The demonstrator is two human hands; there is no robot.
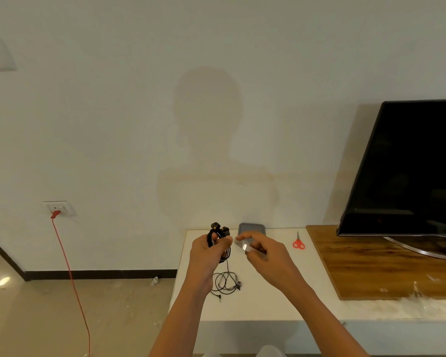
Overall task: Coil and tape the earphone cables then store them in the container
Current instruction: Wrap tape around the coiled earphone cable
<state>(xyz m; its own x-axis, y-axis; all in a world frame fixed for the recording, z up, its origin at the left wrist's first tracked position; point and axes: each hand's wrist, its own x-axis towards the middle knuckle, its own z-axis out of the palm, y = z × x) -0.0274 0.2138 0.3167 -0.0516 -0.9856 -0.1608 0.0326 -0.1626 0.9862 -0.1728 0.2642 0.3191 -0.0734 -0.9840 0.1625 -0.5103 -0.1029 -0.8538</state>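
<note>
My left hand (208, 249) grips a coiled black earphone cable (219, 231), whose earbuds stick up above my fingers and whose loop hangs below the fist. My right hand (262, 249) is just to its right and holds a roll of clear tape (245, 246), with the forefinger stretched toward the coil. A second black earphone cable (225, 283) lies loose on the white table (263, 300) below my hands. The grey container (251, 228) stands at the table's back edge, partly hidden behind my right hand.
Red-handled scissors (298, 242) lie on the table to the right of the container. A wooden board (386, 264) carries a black TV (407, 166) at the right. A red cord (71, 274) hangs from a wall socket (59, 208) at the left, down to the floor.
</note>
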